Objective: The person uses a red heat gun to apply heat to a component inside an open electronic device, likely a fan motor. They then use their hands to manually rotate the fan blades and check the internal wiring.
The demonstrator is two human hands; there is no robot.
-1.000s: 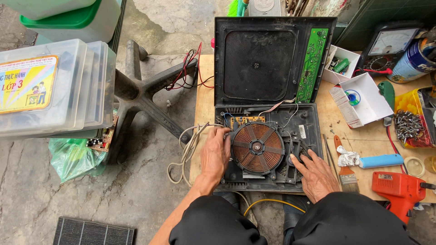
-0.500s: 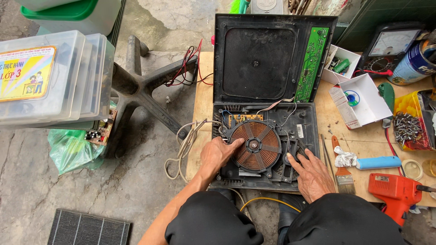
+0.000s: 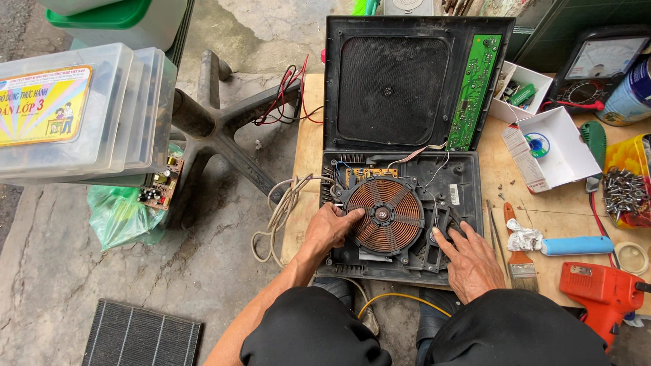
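An opened induction cooker (image 3: 468,176) lies on a low wooden table (image 3: 308,142). Its black lid (image 3: 393,85), with a green circuit board (image 3: 475,91) along the right side, is flipped up at the back. The round copper coil (image 3: 385,215) sits in the base. My left hand (image 3: 329,227) rests on the coil's left edge, thumb on the windings. My right hand (image 3: 468,261) lies at the base's lower right corner, fingers spread over the fan area. Neither hand holds anything.
A paintbrush (image 3: 519,251), a blue-handled tool (image 3: 576,245), an orange drill (image 3: 603,291), a white box (image 3: 553,146), a tray of screws (image 3: 624,193) and a multimeter (image 3: 597,71) are at the right. The power cord (image 3: 278,213) hangs off the left. A chair base (image 3: 217,129) and plastic boxes (image 3: 74,112) stand left.
My left hand slid right from the base's left edge onto the coil. My right hand shifted slightly at the lower right corner.
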